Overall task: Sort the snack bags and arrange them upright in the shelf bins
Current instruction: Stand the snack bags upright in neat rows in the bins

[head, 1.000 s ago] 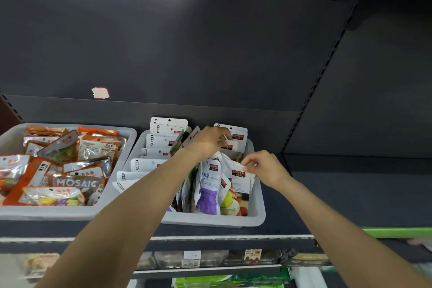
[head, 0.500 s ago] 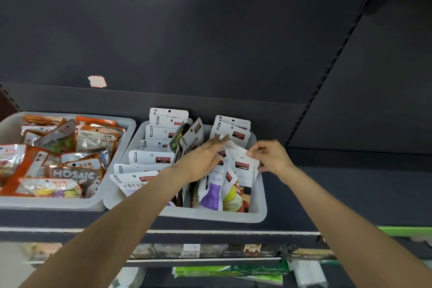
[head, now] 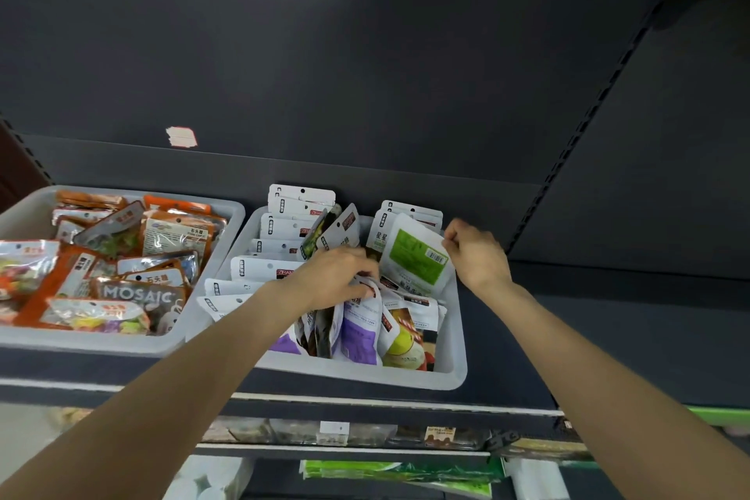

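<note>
The right hand (head: 477, 256) is pinching the green-labelled bag (head: 416, 256) at its three o'clock edge, long axis tilting toward eleven; the left hand (head: 337, 276), fingers curled, is gripping the bags (head: 361, 321) beside it.

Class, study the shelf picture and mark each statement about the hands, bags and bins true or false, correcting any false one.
1. The right hand pinches a bag with a green back label. True.
2. The left hand rests on the orange bags' bin. False: it reaches among the bags in the white bags' bin.
3. Both bins stand on one shelf. True.
4. The green-labelled bag lies flat on the shelf. False: it is held above the bin.
</note>
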Motion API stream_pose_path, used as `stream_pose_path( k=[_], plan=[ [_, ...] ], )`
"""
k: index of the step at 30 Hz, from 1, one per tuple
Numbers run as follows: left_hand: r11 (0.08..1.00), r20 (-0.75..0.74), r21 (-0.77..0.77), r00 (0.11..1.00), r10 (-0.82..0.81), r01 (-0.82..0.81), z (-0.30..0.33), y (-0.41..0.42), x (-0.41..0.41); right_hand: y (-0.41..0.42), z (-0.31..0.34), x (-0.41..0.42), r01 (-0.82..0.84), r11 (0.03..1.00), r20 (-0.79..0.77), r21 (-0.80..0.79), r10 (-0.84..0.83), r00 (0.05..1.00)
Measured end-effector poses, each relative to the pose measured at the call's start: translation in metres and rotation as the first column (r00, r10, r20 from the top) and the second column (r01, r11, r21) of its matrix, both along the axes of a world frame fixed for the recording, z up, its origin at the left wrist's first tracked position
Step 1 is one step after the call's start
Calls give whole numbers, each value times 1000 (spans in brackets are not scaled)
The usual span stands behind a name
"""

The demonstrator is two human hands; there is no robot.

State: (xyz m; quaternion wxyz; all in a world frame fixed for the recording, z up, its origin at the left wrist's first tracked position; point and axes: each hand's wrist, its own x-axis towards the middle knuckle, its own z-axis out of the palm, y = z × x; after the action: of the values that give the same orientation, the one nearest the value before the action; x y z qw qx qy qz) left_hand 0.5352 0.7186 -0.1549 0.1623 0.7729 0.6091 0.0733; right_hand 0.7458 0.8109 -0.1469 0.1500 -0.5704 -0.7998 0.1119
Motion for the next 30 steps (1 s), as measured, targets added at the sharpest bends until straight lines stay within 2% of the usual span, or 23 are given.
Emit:
stream_pose_path(
  k=[2, 5, 7, 9, 10, 11, 12, 14, 15, 17, 20, 22, 27, 30],
  plan=[
    [1000, 30, 7, 1000, -1, 1, -2, -5, -5, 2, 5, -6, 7, 999, 35, 38, -8, 999],
    [1000, 12, -9, 1000, -9, 9, -3, -11, -11, 5, 15, -8, 79, 989, -37, 123, -76, 996],
    [999, 0, -35, 1000, -9, 9, -1, -14, -13, 0, 19, -7, 99, 944, -145, 315, -55, 988],
    [999, 18, -47, 1000, 0, 0, 3, -15, -14, -6, 18, -6, -43, 841, -84, 540, 105, 991],
    [999, 30, -51, 1000, 5, -4, 4, -15, -13, -8, 14, -6, -169, 825, 4, 539, 198, 980],
    [998, 42, -55, 999, 10, -8, 5, -15, -13, -12, 10, -7, -291, 867, 67, 405, 289, 955],
    [998, 56, -64, 998, 19, -15, 5, -15, -13, -16, 6, -9, -375, 905, 87, 199, 365, 927],
    [996, 81, -81, 996, 44, -37, 4, -15, -15, -23, -4, -10, -413, 895, -47, -171, 411, 910],
    [996, 85, -80, 995, 50, -43, 3, -17, -16, -26, -5, -11, -404, 872, -158, -276, 374, 914],
    [999, 72, -39, 997, 39, -37, 0, -21, -19, -28, -8, -12, -373, 852, -287, -368, 278, 917],
    [999, 101, 10, 994, 39, -40, -2, -26, -23, -23, -14, -15, -334, 835, -186, -438, 280, 942],
    [998, 101, 36, 994, 53, -57, -2, -28, -24, -21, -18, -20, -323, 789, -187, -522, 263, 946],
    [1000, -56, 10, 998, -5, 6, 3, -27, -20, -18, -28, -35, -288, 724, -117, -627, 278, 953],
    [1000, 11, -11, 1000, 20, -19, 2, -30, -22, -19, -29, -36, -256, 674, -116, -693, 246, 962]
  ],
)
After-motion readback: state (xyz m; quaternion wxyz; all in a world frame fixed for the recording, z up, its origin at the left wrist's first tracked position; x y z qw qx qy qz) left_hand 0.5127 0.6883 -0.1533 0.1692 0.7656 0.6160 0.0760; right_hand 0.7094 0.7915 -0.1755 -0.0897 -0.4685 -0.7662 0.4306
